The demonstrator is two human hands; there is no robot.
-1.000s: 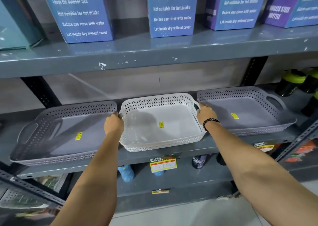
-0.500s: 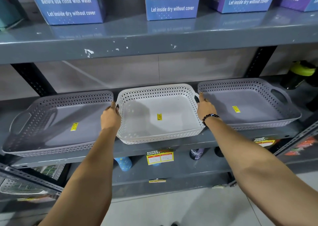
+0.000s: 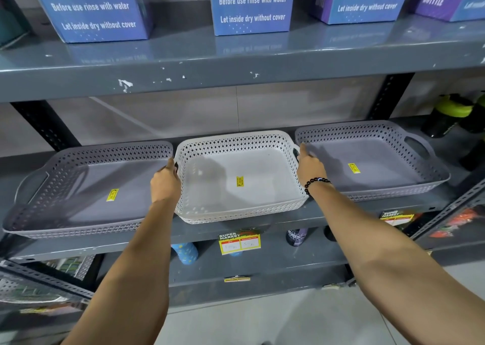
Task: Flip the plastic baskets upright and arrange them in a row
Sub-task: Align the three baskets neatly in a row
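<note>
White basket: upright on the middle shelf, between the two grey ones, open side up, a yellow sticker on its floor.
Handling: it looks like thin perforated plastic, so probably very light and a little springy; the lattice walls likely flex if squeezed hard, and the smooth base would slide easily on the painted metal.
Where to hold: the two short ends, at the rim or the cut-out handles, one hand to each side, seems the steadiest grip.
Left hand: at the basket's left end, fingers curled against the rim; whether they wrap it fully I cannot tell.
Right hand: at the right end by the handle, forefinger stretched out along the rim, not clamped; a dark bead bracelet sits on the wrist.
Left grey basket: upright, just beside the white one, its front edge nearer the shelf lip.
Right grey basket: upright, just beside on the other side.
Row: all three appear upright; only fine lining-up seems left.
Above: blue boxes on the upper shelf.
</note>
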